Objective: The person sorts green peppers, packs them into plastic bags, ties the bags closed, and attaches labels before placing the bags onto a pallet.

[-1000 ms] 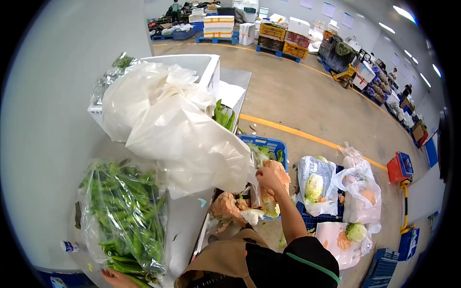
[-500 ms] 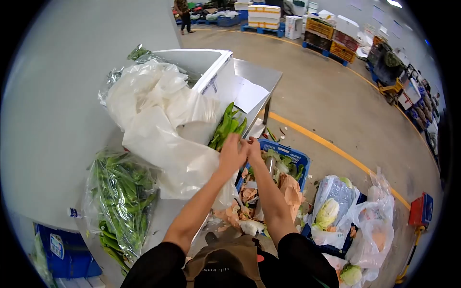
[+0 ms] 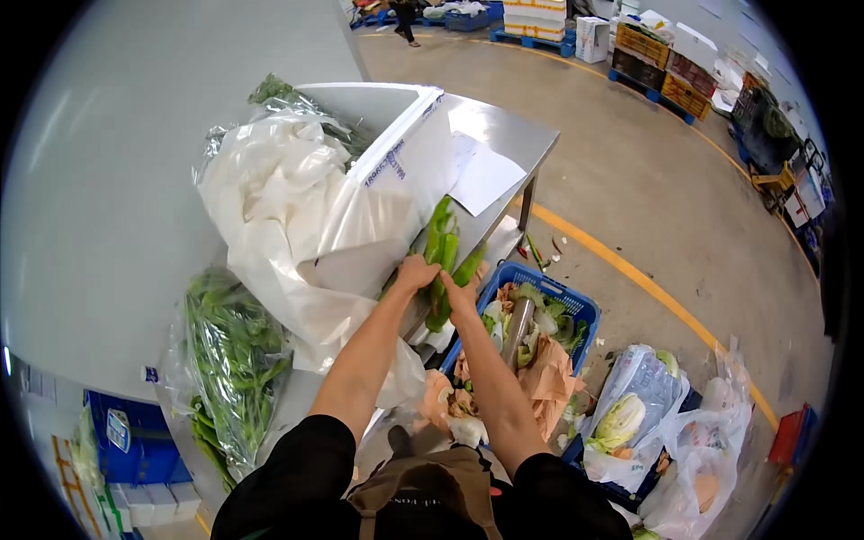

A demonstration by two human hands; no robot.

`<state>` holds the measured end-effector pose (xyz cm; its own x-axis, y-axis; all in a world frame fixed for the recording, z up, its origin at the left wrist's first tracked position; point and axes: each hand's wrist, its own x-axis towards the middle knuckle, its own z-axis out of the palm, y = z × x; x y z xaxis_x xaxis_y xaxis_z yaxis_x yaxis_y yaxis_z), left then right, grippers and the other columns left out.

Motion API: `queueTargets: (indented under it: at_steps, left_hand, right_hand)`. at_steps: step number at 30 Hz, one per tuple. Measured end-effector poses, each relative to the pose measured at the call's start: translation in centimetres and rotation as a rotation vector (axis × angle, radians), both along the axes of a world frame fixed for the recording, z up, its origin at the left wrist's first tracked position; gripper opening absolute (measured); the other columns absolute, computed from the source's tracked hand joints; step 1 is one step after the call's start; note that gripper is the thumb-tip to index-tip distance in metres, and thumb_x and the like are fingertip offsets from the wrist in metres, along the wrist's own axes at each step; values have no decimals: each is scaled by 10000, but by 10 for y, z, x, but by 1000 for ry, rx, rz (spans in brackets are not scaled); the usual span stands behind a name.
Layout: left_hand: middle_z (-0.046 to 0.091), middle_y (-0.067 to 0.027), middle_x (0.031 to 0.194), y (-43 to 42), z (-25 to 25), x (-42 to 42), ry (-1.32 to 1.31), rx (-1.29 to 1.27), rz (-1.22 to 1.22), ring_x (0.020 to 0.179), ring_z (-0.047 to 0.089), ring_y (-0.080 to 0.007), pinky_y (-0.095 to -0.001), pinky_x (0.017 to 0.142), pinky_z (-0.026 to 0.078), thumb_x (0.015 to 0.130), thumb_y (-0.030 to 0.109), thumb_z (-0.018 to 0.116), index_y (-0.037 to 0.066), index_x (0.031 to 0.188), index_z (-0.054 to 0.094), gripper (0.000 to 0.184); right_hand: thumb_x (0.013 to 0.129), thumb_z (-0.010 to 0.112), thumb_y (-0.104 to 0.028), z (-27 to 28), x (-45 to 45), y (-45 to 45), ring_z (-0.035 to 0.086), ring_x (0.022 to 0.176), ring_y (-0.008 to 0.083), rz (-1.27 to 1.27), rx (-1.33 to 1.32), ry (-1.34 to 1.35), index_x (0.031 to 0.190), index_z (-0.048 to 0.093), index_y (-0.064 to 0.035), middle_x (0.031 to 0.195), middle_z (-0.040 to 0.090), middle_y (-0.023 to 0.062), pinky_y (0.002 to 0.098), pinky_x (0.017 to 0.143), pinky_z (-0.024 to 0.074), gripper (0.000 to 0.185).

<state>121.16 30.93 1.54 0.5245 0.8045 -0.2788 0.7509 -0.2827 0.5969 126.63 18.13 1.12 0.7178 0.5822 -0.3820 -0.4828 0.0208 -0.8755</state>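
Observation:
Long green peppers lie at the right edge of the steel table, beside the white foam box. My left hand is closed on them from the left, and my right hand grips them from the right, close to the left one. A large white plastic sheet hangs over the box's near side. To the lower left lies a clear bag filled with green peppers.
Papers lie on the steel table. On the floor, a blue crate holds leaves and brown paper. Bagged cabbage is to its right. Farther back are stacked crates and a walking person.
Both hands have closed on the green peppers, which have been gathered up between them. The view has shifted rightward. Earlier, my left hand was at the bagged peppers and my right over the crate.

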Motion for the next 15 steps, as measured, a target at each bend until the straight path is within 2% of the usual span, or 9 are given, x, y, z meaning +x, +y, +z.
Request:
queueTargets:
  at_steps: [2, 3, 5, 6, 9, 10, 13, 15]
  left_hand:
    - [627, -241, 949, -12, -2, -3, -139, -17, -17, 895, 610, -348, -381, 781, 464, 736, 309, 594, -46, 991, 606, 437]
    - [629, -236, 937, -19, 1, -4, -125, 10, -25, 886, 605, -360, -388, 787, 462, 739, 311, 593, -40, 991, 607, 432]
    - [632, -226, 913, -36, 13, -6, -97, 63, -39, 869, 595, -384, -402, 797, 457, 745, 317, 590, -28, 989, 609, 423]
    - [573, -228, 1067, -42, 13, -4, 102, 254, -80, 996, 524, -406, -461, 871, 410, 754, 348, 583, -18, 1002, 607, 443]
    - [417, -218, 1270, -57, 17, -13, 89, 667, -120, 1178, 369, -408, -546, 931, 323, 762, 381, 579, 64, 1000, 615, 398]
    - [328, -206, 1327, -55, 15, -12, 97, 490, -31, 1231, 305, -386, -583, 932, 291, 742, 413, 597, 83, 1062, 601, 460]
    - [377, -182, 1305, -52, 25, -15, 66, 239, 121, 1230, 317, -375, -585, 943, 279, 717, 411, 625, 88, 1104, 594, 506]
    - [460, -168, 1241, -46, 40, -18, 119, 172, 93, 1179, 397, -343, -524, 944, 321, 698, 396, 641, 94, 1128, 590, 528]
  right_hand:
    - [785, 708, -226, -14, 1, -1, 548, 984, 246, 41, 90, 260, 1166, 499, 14, 1123, 562, 116, 379, 825, 437, 497]
    - [784, 712, -231, -18, 3, -2, 549, 981, 242, 59, 136, 387, 1170, 499, 13, 1116, 566, 114, 379, 825, 439, 505]
    - [782, 716, -231, -25, 6, -3, 556, 964, 227, 67, 197, 452, 1173, 494, 26, 1088, 578, 107, 360, 809, 454, 517]
    - [782, 715, -227, -26, 8, -1, 559, 958, 223, 65, 218, 446, 1169, 494, 30, 1078, 581, 105, 355, 800, 460, 515]
    - [761, 728, -155, -27, 10, 7, 576, 903, 212, 43, 280, 355, 1135, 504, 16, 1036, 590, 101, 336, 747, 481, 468]
    - [756, 729, -135, -27, 11, 10, 578, 893, 213, 47, 280, 325, 1127, 507, 12, 1027, 592, 102, 336, 739, 483, 457]
    - [773, 704, -114, -34, 17, 19, 577, 903, 218, 97, 251, 248, 1142, 499, -16, 1035, 589, 108, 344, 753, 485, 433]
    - [782, 685, -104, -39, 18, 24, 576, 910, 221, 136, 204, 194, 1150, 495, -28, 1037, 588, 111, 349, 763, 483, 422]
